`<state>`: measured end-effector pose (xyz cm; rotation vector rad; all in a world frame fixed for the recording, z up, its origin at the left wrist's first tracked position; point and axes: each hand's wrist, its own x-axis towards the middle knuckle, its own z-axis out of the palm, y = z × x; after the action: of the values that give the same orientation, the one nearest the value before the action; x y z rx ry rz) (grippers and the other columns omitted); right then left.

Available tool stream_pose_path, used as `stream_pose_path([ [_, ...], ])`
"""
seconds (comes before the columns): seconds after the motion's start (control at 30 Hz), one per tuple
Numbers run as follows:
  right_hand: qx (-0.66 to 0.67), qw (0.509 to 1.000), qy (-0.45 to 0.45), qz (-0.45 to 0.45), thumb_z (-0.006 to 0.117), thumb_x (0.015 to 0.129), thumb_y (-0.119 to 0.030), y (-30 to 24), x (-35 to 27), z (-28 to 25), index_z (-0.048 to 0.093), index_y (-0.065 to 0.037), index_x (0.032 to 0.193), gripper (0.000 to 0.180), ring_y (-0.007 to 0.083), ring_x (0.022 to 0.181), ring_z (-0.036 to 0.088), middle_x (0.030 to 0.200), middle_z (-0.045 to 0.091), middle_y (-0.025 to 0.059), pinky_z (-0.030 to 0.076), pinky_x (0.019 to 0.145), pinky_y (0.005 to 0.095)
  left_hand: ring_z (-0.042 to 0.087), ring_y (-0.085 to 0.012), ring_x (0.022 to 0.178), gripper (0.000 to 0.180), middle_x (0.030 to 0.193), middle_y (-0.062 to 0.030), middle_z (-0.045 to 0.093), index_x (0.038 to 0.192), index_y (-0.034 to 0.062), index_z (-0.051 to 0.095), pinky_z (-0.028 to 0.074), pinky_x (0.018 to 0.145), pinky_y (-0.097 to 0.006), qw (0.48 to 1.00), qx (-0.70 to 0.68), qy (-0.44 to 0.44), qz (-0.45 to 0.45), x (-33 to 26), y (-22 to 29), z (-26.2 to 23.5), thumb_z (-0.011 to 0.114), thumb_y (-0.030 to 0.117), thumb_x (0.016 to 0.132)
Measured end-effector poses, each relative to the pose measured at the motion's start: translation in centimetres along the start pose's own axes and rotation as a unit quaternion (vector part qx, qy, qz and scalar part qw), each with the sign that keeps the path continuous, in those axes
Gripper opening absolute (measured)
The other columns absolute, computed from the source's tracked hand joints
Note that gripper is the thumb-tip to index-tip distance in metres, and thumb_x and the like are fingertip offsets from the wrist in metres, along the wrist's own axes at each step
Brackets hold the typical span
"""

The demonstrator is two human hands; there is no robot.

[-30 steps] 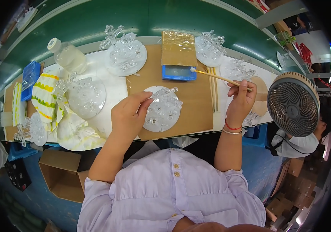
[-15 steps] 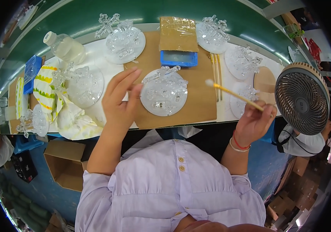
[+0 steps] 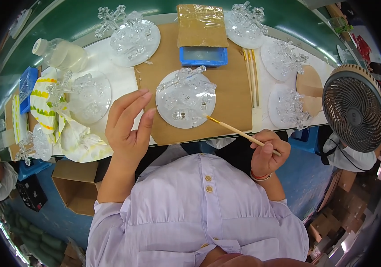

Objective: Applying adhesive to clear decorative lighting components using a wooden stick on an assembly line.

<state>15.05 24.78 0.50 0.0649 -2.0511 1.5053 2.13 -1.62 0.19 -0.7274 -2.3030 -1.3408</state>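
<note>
On a brown cardboard sheet [image 3: 230,95] lies a round white disc with clear crystal-like pieces [image 3: 185,99] on it. My right hand [image 3: 270,151] pinches a thin paintbrush [image 3: 239,132] with a wooden handle. Its bristle end reaches the disc's lower right edge; whether it touches is too small to tell. My left hand [image 3: 128,118] hovers just left of the disc, fingers apart, holding nothing. Past the disc sits a blue tray [image 3: 204,57] with a tape-covered cardboard flap [image 3: 200,24] over its far part.
Similar clear pieces on discs [image 3: 135,42] stand around the table. Several brushes [image 3: 252,78] lie right of the tray. A black fan [image 3: 355,113] stands at the right edge. At left are a capped bottle [image 3: 61,53] and a patterned cloth [image 3: 81,138]; an open carton [image 3: 75,187] sits below.
My right hand has come left and nearer to me, bringing the brush tip from right of the disc to its lower right edge. My left hand has shifted slightly left.
</note>
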Motion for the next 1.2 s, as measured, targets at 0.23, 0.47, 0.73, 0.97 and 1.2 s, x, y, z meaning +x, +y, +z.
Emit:
stream_pose_path([
  [0.23, -0.078, 0.995, -0.061, 0.011, 0.052, 0.097, -0.026, 0.2, -0.3, 0.1, 0.052, 0.001, 0.069, 0.039, 0.0157, 0.054, 0.05, 0.071, 0.061, 0.0137, 0.04, 0.05, 0.0275, 0.063, -0.0283, 0.1, 0.027, 0.109, -0.0123, 0.067, 0.106, 0.0009, 0.068, 0.05, 0.085, -0.033, 0.998, 0.013, -0.026, 0.055, 1.2, 0.2, 1.0, 0.068, 0.0, 0.08],
  [0.47, -0.119, 0.981, -0.141, -0.062, 0.059, 0.087, -0.005, 0.7, 0.3, 0.1, 0.052, -0.005, 0.072, 0.017, 0.024, 0.055, 0.054, 0.08, 0.066, 0.0111, 0.043, 0.051, 0.0325, 0.062, -0.0304, 0.105, 0.028, 0.112, -0.0113, 0.067, 0.107, 0.0015, 0.067, 0.049, 0.09, -0.036, 0.994, 0.061, -0.06, 0.074, 0.8, 0.4, 1.3, 0.065, -0.002, 0.08],
  [0.73, -0.163, 0.949, -0.223, -0.151, 0.065, 0.08, -0.005, -0.2, 1.7, 1.1, 0.046, -0.006, 0.072, 0.021, 0.0228, 0.055, 0.053, 0.08, 0.064, 0.0113, 0.039, 0.048, 0.0328, 0.06, -0.0316, 0.107, 0.032, 0.115, -0.0133, 0.065, 0.111, 0.0019, 0.065, 0.047, 0.094, -0.039, 0.992, 0.065, -0.068, 0.084, 0.4, 0.0, 1.3, 0.065, -0.001, 0.08],
  [0.97, -0.197, 0.917, -0.21, -0.276, 0.06, 0.083, -0.004, 0.0, 2.2, 2.8, 0.042, -0.004, 0.072, 0.022, 0.0236, 0.054, 0.051, 0.079, 0.062, 0.0144, 0.041, 0.048, 0.0352, 0.061, -0.0309, 0.106, 0.031, 0.116, -0.013, 0.064, 0.11, 0.0032, 0.064, 0.046, 0.095, -0.042, 0.991, 0.067, -0.08, 0.086, 0.2, -0.1, 1.2, 0.067, 0.001, 0.079],
  [1.2, -0.248, 0.91, -0.234, -0.237, 0.061, 0.08, -0.001, -1.2, 4.5, 4.2, 0.041, -0.003, 0.075, 0.021, 0.0259, 0.054, 0.051, 0.079, 0.061, 0.0156, 0.04, 0.048, 0.0359, 0.06, -0.0304, 0.108, 0.032, 0.119, -0.0133, 0.063, 0.109, 0.0029, 0.065, 0.047, 0.096, -0.042, 0.99, 0.07, -0.076, 0.095, -0.2, -0.5, 1.6, 0.068, 0.0, 0.077],
])
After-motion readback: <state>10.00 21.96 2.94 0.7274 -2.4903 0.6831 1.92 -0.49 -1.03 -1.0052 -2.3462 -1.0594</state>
